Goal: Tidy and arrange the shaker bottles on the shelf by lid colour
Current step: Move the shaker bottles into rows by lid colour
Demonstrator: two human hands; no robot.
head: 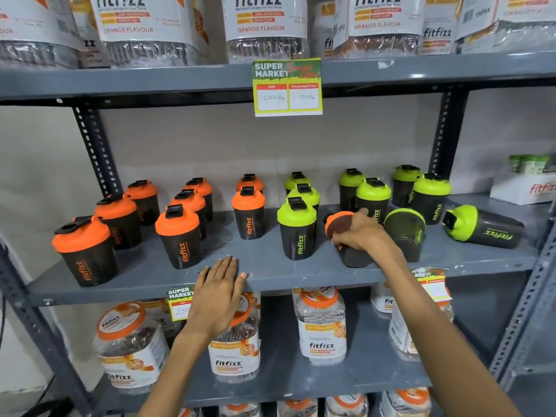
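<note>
Right hand (pixel 359 233) closed around a tilted black shaker bottle with an orange lid (pixel 346 236), fingers wrapped over the lid end, the bottle's base resting on the grey metal shelf (pixel 264 266). Left hand (pixel 218 291) flat and spread, empty, fingertips (pixel 228 261) laid on the shelf's front lip, well apart from the right hand.

Shelf: middle tier of a grey slotted-steel rack against a pale wall. Upper tier carries clear jars labelled "fitfizz orange flavour" (pixel 264 25); a yellow-and-green price card (pixel 287 87) hangs from its edge. Lower tier holds clear orange-capped jars (pixel 322 326).

Bottle layout: upright orange-lidded shakers (pixel 177 236) fill the left half, beyond and left of the left hand. Upright green-lidded shakers (pixel 298 230) fill the right half, the nearest just beside the held bottle on its left. One green-lidded shaker lying on its side (pixel 481 227) rests at far right; another dark tilted shaker (pixel 406 233) sits immediately right of the right hand.
</note>
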